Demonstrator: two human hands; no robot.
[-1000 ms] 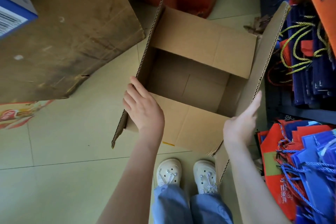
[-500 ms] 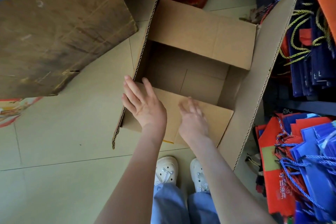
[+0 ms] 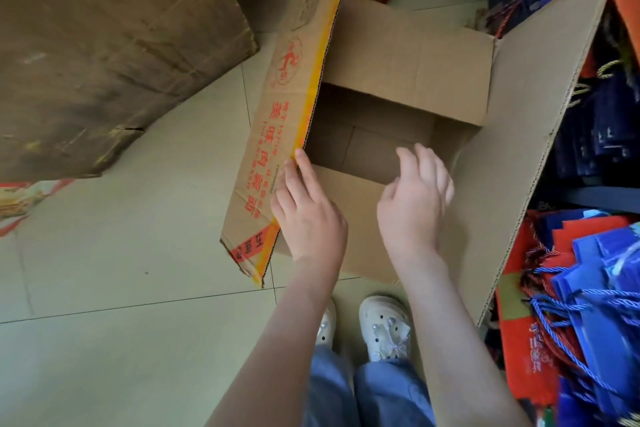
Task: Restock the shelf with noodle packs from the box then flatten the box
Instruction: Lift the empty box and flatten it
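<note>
The box [image 3: 408,59] sits empty on the floor [image 3: 138,253] at our feet, flaps splayed. Light, stiff corrugated board, we judge; best taken by the flap edges. Our left hand [image 3: 308,215] presses straight fingers on the printed flap [image 3: 287,107]; our right hand [image 3: 415,198] hovers loose-fingered, holding nothing. A worn carton [image 3: 104,45] and gift bags [image 3: 588,288] crowd both sides.

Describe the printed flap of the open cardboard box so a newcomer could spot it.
Find the open brown cardboard box on the pale tiled floor, in front of the person's white shoes. Its long flap on the left is raised, with the left hand touching its edge. Unlike the plain brown flaps, it alone carries red characters and a yellow strip.
</note>
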